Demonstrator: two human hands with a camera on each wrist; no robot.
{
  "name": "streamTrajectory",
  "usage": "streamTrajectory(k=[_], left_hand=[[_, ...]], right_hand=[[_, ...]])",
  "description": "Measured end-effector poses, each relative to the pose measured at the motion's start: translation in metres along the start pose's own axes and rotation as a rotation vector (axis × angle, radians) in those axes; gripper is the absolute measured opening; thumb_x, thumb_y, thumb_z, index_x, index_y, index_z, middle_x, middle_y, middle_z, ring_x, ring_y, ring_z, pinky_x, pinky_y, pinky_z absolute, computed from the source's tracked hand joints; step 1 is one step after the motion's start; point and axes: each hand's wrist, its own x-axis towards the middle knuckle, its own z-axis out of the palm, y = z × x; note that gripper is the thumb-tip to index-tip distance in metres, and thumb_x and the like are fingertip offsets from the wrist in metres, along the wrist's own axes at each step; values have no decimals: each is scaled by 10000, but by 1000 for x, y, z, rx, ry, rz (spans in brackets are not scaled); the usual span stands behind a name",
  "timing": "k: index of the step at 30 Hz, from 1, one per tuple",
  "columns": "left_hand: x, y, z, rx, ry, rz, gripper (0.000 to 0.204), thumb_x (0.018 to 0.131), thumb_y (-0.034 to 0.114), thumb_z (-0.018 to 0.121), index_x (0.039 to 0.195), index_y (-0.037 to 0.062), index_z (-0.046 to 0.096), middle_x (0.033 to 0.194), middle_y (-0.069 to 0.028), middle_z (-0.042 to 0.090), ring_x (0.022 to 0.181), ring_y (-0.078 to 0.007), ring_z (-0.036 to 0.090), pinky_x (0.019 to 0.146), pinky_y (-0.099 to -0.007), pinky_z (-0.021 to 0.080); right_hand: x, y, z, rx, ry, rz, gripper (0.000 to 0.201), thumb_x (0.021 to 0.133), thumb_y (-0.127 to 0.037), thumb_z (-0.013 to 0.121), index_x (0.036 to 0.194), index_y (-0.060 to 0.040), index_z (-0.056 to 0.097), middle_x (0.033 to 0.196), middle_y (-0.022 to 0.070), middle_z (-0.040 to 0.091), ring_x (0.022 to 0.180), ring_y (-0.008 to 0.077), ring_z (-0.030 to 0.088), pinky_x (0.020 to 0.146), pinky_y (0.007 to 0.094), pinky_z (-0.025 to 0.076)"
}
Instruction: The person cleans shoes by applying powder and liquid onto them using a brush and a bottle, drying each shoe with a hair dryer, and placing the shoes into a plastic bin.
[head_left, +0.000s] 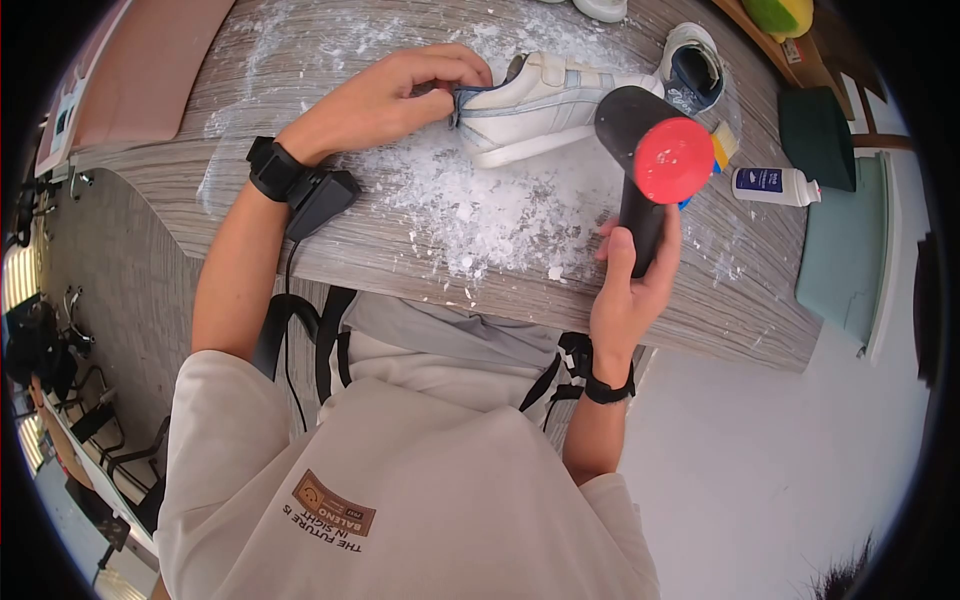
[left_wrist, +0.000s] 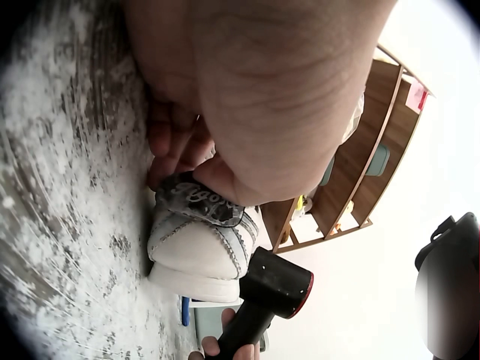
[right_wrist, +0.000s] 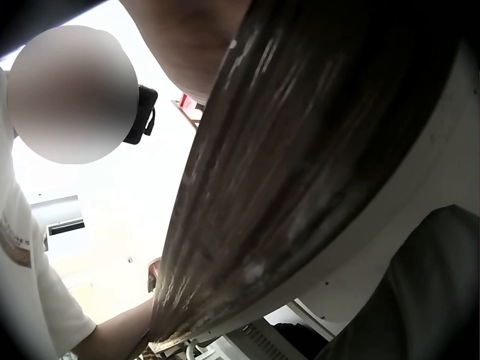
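In the head view my left hand (head_left: 390, 95) pinches the dark-lined heel collar of a white shoe (head_left: 530, 110) with pale blue stripes. The left wrist view shows thumb and fingers on its dark lettered fabric (left_wrist: 199, 201), just above the white heel. My right hand (head_left: 635, 290) grips the handle of a black hair dryer (head_left: 640, 120) with a red round end, held up to the right of that shoe. Its black barrel (left_wrist: 274, 283) appears beyond the heel in the left wrist view. The table edge (right_wrist: 247, 217) fills much of the right wrist view.
White flakes and powder cover the wooden table (head_left: 350, 240). A second white shoe (head_left: 692, 72) stands at the back right. Beside the dryer are a yellow and blue object (head_left: 724, 147) and a white bottle (head_left: 770, 186) with a dark label. A pink panel (head_left: 150, 70) lies far left.
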Motion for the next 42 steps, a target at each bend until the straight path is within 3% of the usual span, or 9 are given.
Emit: streamTrajectory(k=[4, 12, 15, 23, 26, 30, 35, 38, 42], left_hand=[[0, -1, 0, 2, 6, 15, 318, 862, 48, 477, 1125, -25, 640, 1308, -61, 617, 1085, -172, 572, 931, -296, 456], [0, 4, 0, -8, 5, 2, 312, 855, 43, 480, 1116, -37, 633, 1306, -71, 617, 1119, -184, 573, 948, -299, 455], [0, 2, 0, -1, 2, 8, 314, 852, 42, 479, 1113, -39, 633, 1302, -74, 618, 1125, -188, 572, 952, -304, 454], [1, 1, 0, -2, -3, -1, 325, 845, 43, 472, 1114, -34, 636, 1303, -73, 621, 1115, -193, 571, 959, -321, 452], [1, 1, 0, 2, -4, -4, 324, 849, 45, 476, 1119, -31, 637, 1306, -73, 620, 1122, -192, 571, 965, -319, 451], [0, 0, -1, 1, -3, -4, 320, 856, 40, 479, 1126, -31, 635, 1314, -75, 617, 1146, -195, 570, 982, -316, 448], [0, 4, -1, 6, -2, -11, 319, 859, 30, 479, 1129, -30, 636, 1320, -78, 614, 1162, -200, 570, 995, -314, 446], [0, 3, -1, 9, 0, -12, 320, 857, 30, 478, 1128, -29, 637, 1318, -76, 615, 1158, -200, 571, 994, -314, 446], [1, 0, -1, 1, -10, 2, 323, 855, 42, 477, 1126, -29, 638, 1315, -72, 617, 1148, -197, 573, 992, -320, 448]], right_hand=[[0, 0, 1, -12, 5, -25, 567, 954, -63, 689, 1469, 40, 476, 1342, 173, 606, 1096, 202, 640, 949, 329, 517], [-4, -2, -1, -64, -310, -170, 563, 905, -32, 722, 1432, 22, 531, 1310, 197, 645, 1144, 238, 648, 974, 347, 510], [-5, 0, -1, -46, -285, -143, 563, 912, -40, 720, 1435, 28, 524, 1327, 197, 637, 1151, 240, 644, 984, 351, 506], [0, 0, 0, 46, 28, 41, 586, 952, -74, 690, 1482, 30, 462, 1366, 165, 579, 1111, 226, 628, 968, 335, 503], [1, 7, -2, -36, 41, -27, 578, 952, -74, 689, 1477, 27, 470, 1347, 164, 593, 1090, 220, 635, 960, 338, 509], [-4, -5, 0, -91, -142, -49, 555, 935, -70, 707, 1447, 20, 511, 1309, 173, 638, 1105, 235, 653, 960, 360, 515], [-2, 0, -2, -108, -362, -281, 554, 893, -42, 740, 1409, 20, 548, 1298, 201, 653, 1158, 277, 656, 988, 369, 503], [-5, 1, 1, -26, -258, -136, 552, 909, -47, 730, 1421, 25, 536, 1284, 191, 662, 1164, 275, 651, 998, 378, 500], [-1, 6, -1, -53, -49, -75, 574, 964, -59, 676, 1488, 21, 455, 1196, 167, 664, 970, 191, 647, 863, 316, 520]])
